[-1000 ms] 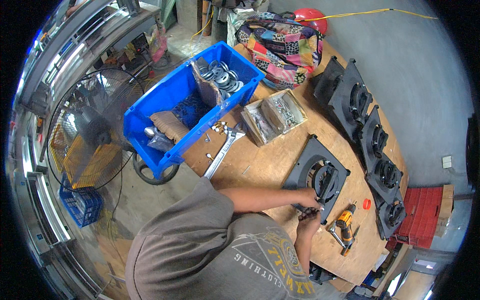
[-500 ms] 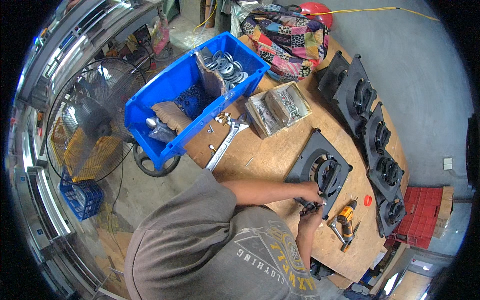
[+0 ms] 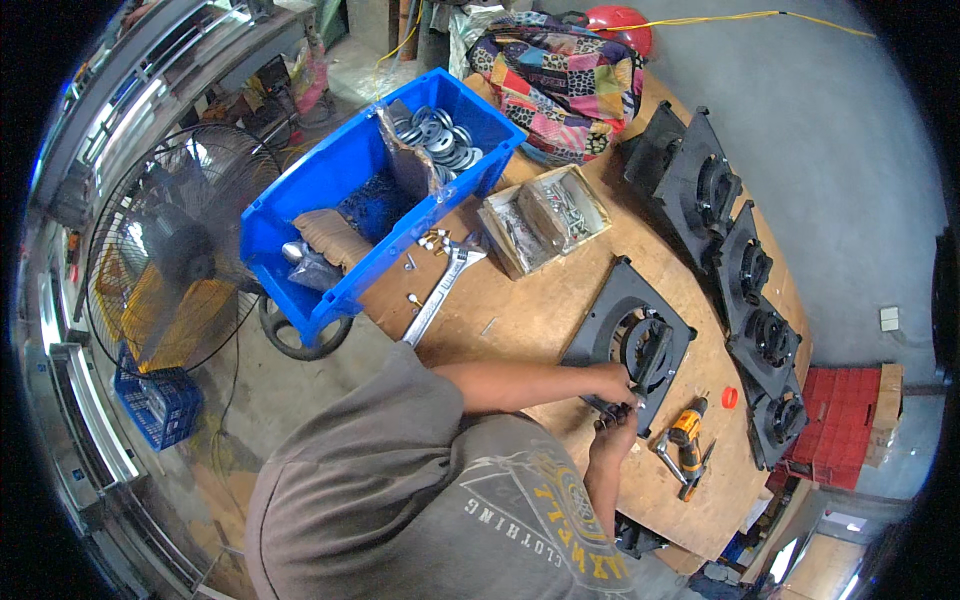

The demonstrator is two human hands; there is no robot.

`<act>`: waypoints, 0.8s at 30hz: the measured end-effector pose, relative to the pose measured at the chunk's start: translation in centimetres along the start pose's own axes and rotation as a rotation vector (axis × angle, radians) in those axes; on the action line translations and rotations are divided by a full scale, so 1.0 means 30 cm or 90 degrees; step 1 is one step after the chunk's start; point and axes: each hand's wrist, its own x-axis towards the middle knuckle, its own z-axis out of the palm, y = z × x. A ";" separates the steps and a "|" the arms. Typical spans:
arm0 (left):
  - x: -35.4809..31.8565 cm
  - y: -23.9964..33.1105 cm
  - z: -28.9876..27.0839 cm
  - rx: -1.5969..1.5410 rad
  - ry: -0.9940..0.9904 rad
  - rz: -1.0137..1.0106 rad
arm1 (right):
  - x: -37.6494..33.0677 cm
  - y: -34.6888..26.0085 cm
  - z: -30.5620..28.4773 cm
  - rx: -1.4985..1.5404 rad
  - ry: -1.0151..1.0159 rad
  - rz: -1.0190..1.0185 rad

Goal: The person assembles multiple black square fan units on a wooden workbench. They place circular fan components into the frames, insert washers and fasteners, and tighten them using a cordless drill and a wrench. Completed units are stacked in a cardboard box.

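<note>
A black square plate (image 3: 605, 318) with a round opening lies on the wooden table in front of me. A dark ring and a bar-shaped black part (image 3: 654, 356) sit over its opening. My left hand (image 3: 612, 383) is closed at the plate's near edge, by the lower end of the bar. Just below it, my right hand (image 3: 613, 436) is closed with its fingers up against the left ones. Between both hands shows a small dark piece with a shiny bit; its kind is too small to tell. To their right lies a yellow and black power drill (image 3: 687, 432).
A red ring (image 3: 730, 398) lies beyond the drill. Several similar black plates (image 3: 766, 335) line the table's right edge. Leftward are an adjustable wrench (image 3: 437, 292), a box of screws (image 3: 520, 262) and a blue bin (image 3: 262, 232) with washers. A patterned bag (image 3: 560, 85) rests at the back.
The whole view has shifted slightly, so things sit a little further left. My hands stay together at the plate's near edge, with only a slight change in the fingers.
</note>
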 end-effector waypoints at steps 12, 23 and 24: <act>-0.021 0.015 -0.021 -0.004 -0.008 -0.003 | -0.004 -0.011 -0.013 0.006 -0.033 0.032; -0.042 0.040 -0.041 -0.014 -0.023 -0.007 | -0.018 -0.014 0.017 0.049 -0.003 0.048; -0.039 0.043 -0.042 0.009 -0.026 -0.016 | -0.017 -0.014 0.015 0.048 -0.007 0.062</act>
